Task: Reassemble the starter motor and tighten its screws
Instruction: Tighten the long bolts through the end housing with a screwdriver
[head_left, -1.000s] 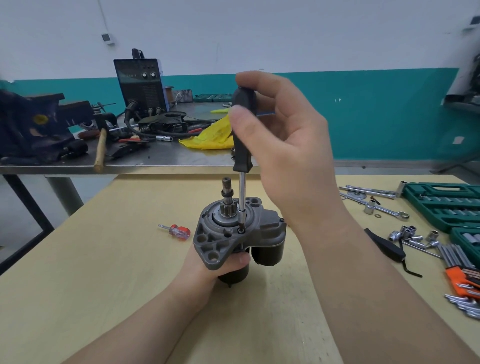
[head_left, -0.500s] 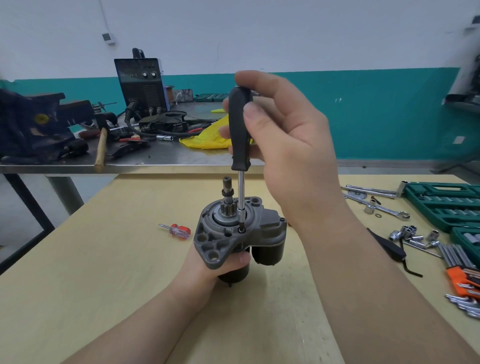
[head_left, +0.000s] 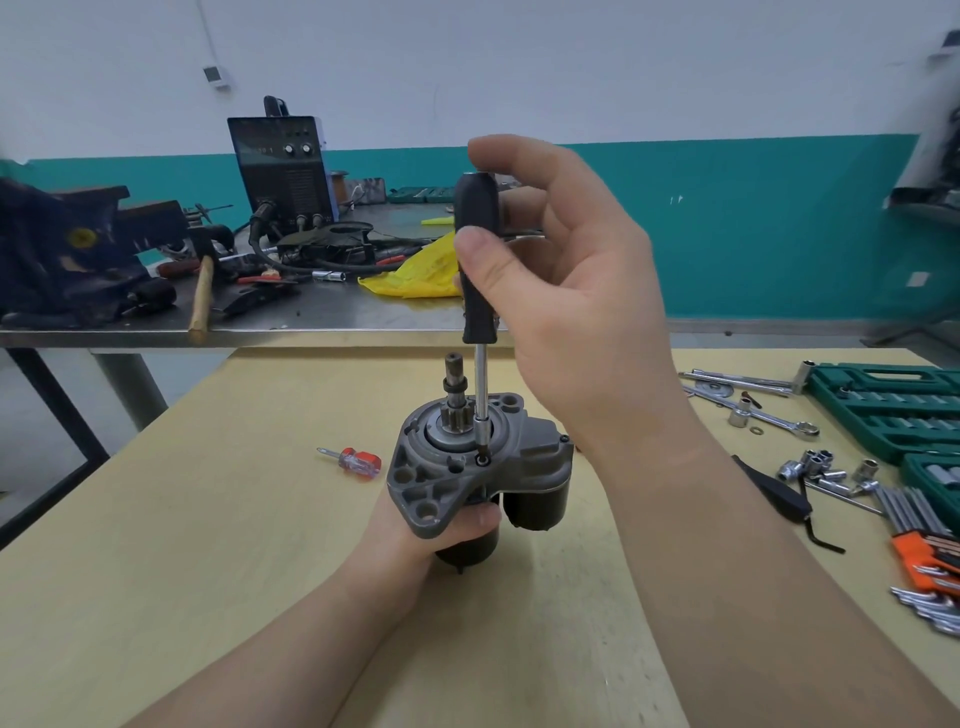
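Note:
The starter motor (head_left: 514, 467) stands upright on the wooden table (head_left: 208, 571), grey nose housing on top and pinion shaft pointing up. My left hand (head_left: 441, 530) grips its black body from below the housing; most of the fingers are hidden behind it. My right hand (head_left: 566, 312) holds the black handle of a screwdriver (head_left: 478, 260) between thumb and fingers. The steel shank runs straight down and its tip sits in a screw (head_left: 483, 459) on the housing face, right of the pinion.
A small red-handled screwdriver (head_left: 353, 461) lies left of the motor. Wrenches (head_left: 758, 415), loose sockets (head_left: 826, 467), hex keys (head_left: 914, 514) and green socket cases (head_left: 893, 410) crowd the right side. A steel bench (head_left: 311, 317) behind carries a welder, vise, hammer and yellow rag.
My right thumb and fingers have shifted around the screwdriver handle, turning it in place. The tip stays in the same screw and the motor and left hand have not moved.

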